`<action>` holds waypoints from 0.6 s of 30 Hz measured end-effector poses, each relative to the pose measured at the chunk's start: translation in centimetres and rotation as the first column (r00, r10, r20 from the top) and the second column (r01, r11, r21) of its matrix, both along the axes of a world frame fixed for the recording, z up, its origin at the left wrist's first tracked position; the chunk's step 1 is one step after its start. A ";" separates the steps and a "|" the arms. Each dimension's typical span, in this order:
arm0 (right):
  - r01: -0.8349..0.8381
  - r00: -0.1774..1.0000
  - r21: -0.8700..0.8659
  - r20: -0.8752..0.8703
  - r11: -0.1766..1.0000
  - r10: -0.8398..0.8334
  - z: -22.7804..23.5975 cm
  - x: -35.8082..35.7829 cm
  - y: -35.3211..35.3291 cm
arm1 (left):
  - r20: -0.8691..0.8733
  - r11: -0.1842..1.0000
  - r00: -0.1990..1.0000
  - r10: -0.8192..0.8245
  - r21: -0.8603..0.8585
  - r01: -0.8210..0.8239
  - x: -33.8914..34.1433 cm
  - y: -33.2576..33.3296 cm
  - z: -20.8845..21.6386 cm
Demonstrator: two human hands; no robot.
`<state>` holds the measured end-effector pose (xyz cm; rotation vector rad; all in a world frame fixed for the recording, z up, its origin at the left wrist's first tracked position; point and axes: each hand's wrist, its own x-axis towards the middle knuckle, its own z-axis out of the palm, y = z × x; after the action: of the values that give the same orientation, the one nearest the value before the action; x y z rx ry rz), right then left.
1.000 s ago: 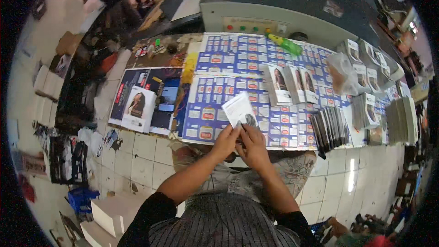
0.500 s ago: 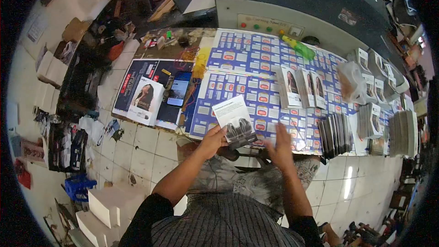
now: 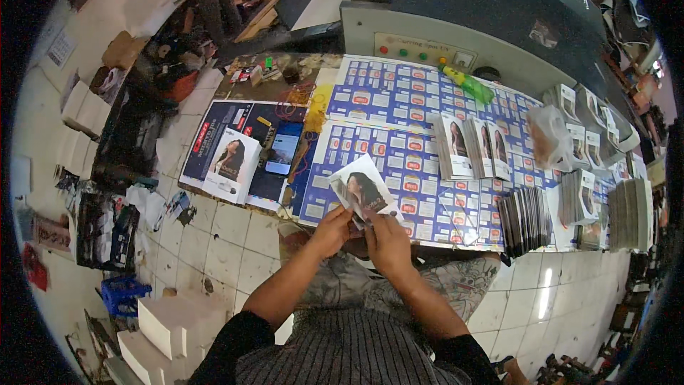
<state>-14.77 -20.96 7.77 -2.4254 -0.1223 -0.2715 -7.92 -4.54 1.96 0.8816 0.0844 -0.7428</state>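
Table (image 3: 239,90) mostly covered w/ blue-white printed sheets (image 3: 340,160); dark sheet (image 3: 196,160) on L side carries a booklet stack (image 3: 231,164) + phone (image 3: 283,153). Elsewhere on top: green bottle (image 3: 476,89) nr back, booklet piles (image 3: 456,144) mid & R, plastic bag (image 3: 551,135) btwn, dark-edged booklet row (image 3: 524,221) nr front edge.

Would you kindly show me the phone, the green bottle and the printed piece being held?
Phone (image 3: 283,148), head view: its screen.
Green bottle (image 3: 475,88), head view: its body.
Printed piece (image 3: 365,187), head view: its printed side.
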 end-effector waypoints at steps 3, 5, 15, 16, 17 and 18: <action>-0.054 0.998 0.446 -0.016 0.893 0.069 1.9 0.2 0.4 | -0.021 0.982 0.999 -0.030 -0.188 0.026 0.0 1.9 -1.9; 0.072 0.979 0.651 -0.192 0.756 0.072 2.3 0.6 -0.6 | -0.114 0.932 0.993 -0.030 -0.363 -0.014 -0.3 2.3 -0.5; 0.426 0.892 0.337 -0.311 0.840 -0.328 -7.4 4.6 -7.8 | 0.457 0.543 0.863 -0.217 0.791 -0.282 4.3 -2.0 -0.7; 0.419 0.899 0.297 -0.268 0.858 -0.346 -7.9 4.8 -7.6 | 0.520 0.320 0.798 -0.305 0.845 -0.429 4.0 -3.0 -0.5; 0.414 0.904 0.255 -0.224 0.874 -0.363 -8.4 4.9 -7.7 | 0.550 0.089 0.728 -0.409 0.818 -0.569 3.7 -3.6 -0.5; 0.432 0.895 0.249 -0.236 0.867 -0.378 -8.8 4.9 -8.1 | 0.580 0.148 0.642 -0.501 0.789 -0.597 3.7 -3.8 -0.7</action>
<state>-9.87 -29.01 -0.99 -2.1401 0.4880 -0.2365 -4.23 -8.39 1.25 2.5513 -0.2225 0.0324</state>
